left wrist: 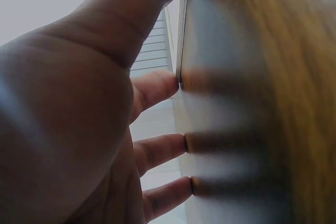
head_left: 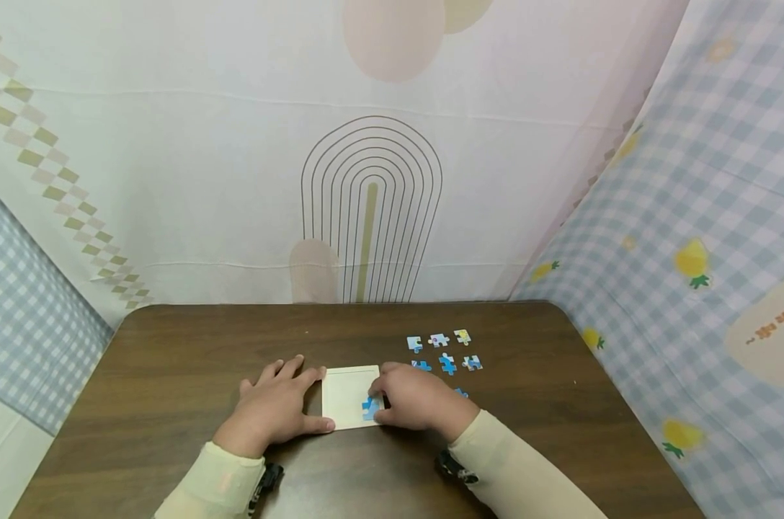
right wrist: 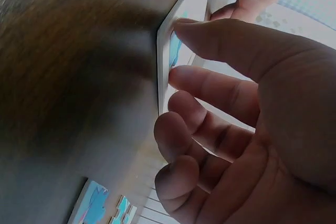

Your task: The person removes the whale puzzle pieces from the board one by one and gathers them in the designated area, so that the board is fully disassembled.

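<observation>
A pale, shallow square puzzle tray (head_left: 341, 398) lies flat on the brown table in the head view. My left hand (head_left: 272, 407) rests at its left side with fingers spread, the thumb on the near left corner and the index fingertip at the far left corner. In the left wrist view, other fingertips (left wrist: 164, 148) touch the tabletop. My right hand (head_left: 424, 398) pinches a blue jigsaw piece (head_left: 369, 409) between thumb and index finger, at the tray's near right corner. The right wrist view shows this piece (right wrist: 175, 50) lying inside the tray's rim; its remaining fingers are curled.
Several loose jigsaw pieces (head_left: 447, 363) lie in rows on the table (head_left: 528, 432) to the right of the tray, one partly hidden behind my right hand. A patterned cloth (head_left: 236, 180) hangs behind the table's far edge, and a checked cloth (head_left: 664, 346) hangs on the right.
</observation>
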Tool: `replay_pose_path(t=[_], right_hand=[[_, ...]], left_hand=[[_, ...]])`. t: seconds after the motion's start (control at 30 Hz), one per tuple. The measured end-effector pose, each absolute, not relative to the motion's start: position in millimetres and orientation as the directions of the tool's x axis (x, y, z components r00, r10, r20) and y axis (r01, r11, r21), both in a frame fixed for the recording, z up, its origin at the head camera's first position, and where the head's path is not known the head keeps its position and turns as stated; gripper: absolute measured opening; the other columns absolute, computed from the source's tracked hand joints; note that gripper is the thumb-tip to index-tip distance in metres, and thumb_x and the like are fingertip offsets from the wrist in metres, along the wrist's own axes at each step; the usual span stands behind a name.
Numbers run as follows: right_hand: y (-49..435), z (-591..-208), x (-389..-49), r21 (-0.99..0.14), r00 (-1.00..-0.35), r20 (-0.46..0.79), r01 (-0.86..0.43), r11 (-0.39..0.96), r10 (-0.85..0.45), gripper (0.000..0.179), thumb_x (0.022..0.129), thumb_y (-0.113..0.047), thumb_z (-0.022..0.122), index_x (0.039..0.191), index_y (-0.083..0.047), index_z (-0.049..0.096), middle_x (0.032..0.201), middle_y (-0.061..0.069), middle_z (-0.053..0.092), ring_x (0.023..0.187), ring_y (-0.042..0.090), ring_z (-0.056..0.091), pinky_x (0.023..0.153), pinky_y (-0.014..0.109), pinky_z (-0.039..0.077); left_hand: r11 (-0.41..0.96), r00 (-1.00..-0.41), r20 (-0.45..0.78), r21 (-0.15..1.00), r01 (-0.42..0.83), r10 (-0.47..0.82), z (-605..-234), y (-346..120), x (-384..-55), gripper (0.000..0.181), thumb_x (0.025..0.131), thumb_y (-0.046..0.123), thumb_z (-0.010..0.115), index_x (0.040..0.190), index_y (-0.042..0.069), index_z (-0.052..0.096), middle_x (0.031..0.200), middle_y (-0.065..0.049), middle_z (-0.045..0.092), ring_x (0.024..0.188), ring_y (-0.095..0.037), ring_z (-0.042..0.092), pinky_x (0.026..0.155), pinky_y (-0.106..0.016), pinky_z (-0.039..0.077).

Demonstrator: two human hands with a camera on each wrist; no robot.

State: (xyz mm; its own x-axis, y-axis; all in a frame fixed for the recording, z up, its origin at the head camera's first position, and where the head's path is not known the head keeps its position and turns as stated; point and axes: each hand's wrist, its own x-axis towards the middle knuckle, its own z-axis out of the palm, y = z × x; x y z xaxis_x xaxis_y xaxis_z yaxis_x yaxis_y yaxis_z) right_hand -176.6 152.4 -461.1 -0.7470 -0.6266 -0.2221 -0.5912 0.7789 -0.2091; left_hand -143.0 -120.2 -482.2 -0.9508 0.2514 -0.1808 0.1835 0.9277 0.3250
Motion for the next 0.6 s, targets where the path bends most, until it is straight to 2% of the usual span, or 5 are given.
replay_pose_path(t=[0.27, 0.6], right_hand=[[152.3, -462.2, -177.4, -0.258, -0.758, -0.229, -0.558, 0.789, -0.61, 0.011, 0.096, -0.027, 0.087, 0.102, -0.02, 0.08, 0.096, -0.009, 0.061, 0.081, 0.006, 0.053, 0.075, 0.025, 0.051], [151.2, -463.2, -180.4, -0.334, -0.764, -0.268, -0.498, 0.8, -0.587, 0.02, 0.096, -0.024, 0.09, 0.096, -0.019, 0.07, 0.095, -0.008, 0.057, 0.08, 0.008, 0.052, 0.074, 0.026, 0.048]], left_hand=[[0.928, -0.949, -0.193, 0.327, 0.177, 0.248, -482.9, -120.2, -144.5, 0.103, 0.081, 0.085, 0.082, 0.166, 0.035, 0.056, 0.179, -0.016, 0.043, 0.16, -0.055, 0.041, 0.107, -0.093, 0.036], [0.93, -0.949, -0.198, 0.323, 0.174, 0.246, -482.8, -119.9, -143.9, 0.103, 0.081, 0.085, 0.083, 0.166, 0.035, 0.056, 0.179, -0.016, 0.043, 0.16, -0.054, 0.041, 0.106, -0.093, 0.037]])
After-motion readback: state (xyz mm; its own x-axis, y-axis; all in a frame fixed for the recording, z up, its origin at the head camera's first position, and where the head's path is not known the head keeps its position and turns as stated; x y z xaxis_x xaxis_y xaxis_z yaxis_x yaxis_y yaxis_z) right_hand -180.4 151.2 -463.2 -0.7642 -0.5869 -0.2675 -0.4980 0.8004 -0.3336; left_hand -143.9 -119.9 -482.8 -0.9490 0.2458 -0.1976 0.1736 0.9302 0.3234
